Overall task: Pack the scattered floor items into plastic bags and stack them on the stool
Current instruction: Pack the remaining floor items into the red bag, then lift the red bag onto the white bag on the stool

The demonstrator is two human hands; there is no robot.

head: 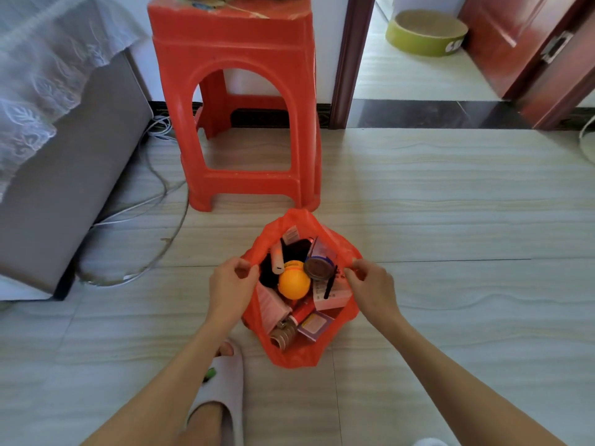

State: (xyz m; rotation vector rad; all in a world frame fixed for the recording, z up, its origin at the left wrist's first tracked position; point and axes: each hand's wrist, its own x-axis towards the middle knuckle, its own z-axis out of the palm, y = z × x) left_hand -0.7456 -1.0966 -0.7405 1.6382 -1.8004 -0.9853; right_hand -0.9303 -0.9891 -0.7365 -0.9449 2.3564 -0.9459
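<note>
On the floor in front of the red stool (231,101) sits a red plastic bag (296,355); the left hand (230,284) pinches its left rim; the right hand (373,284) pinches its right rim; inside lie an orange ball (293,283), boxes and tape rolls (283,334).

Both forearms are bare to the lower frame edge, no sleeve showing. The left hand (230,289) and right hand (373,289) carry no visible rings or watch. One foot wears a pale grey open-toed slipper (222,387), toes peeking out.
</note>
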